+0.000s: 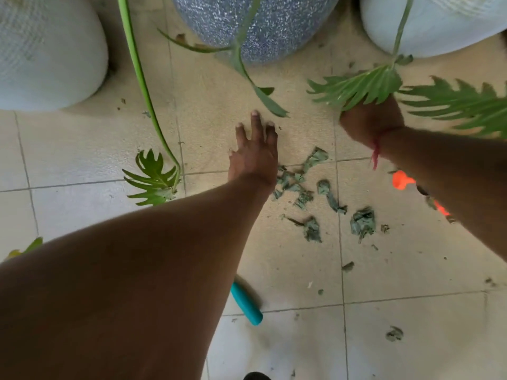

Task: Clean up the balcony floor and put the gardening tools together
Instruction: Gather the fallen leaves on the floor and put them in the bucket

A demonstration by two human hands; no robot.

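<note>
Leaf scraps (310, 185) litter tiled floor (411, 270); left hand (255, 152) splayed flat, right hand (370, 122) unclear.

Right hand (370, 124) fingers hidden under leaf (359, 86); forearm (452, 171) covers most of orange tool (400, 180)

Both forearms bare; red thread (378, 144) knotted round right wrist, loose ends dangling.

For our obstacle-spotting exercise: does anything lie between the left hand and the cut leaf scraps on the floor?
Nothing visible does. The left hand, spread open, is beside the leaf scraps, which lie on the floor by its wrist. The drooping leaf hangs farther forward.
</note>
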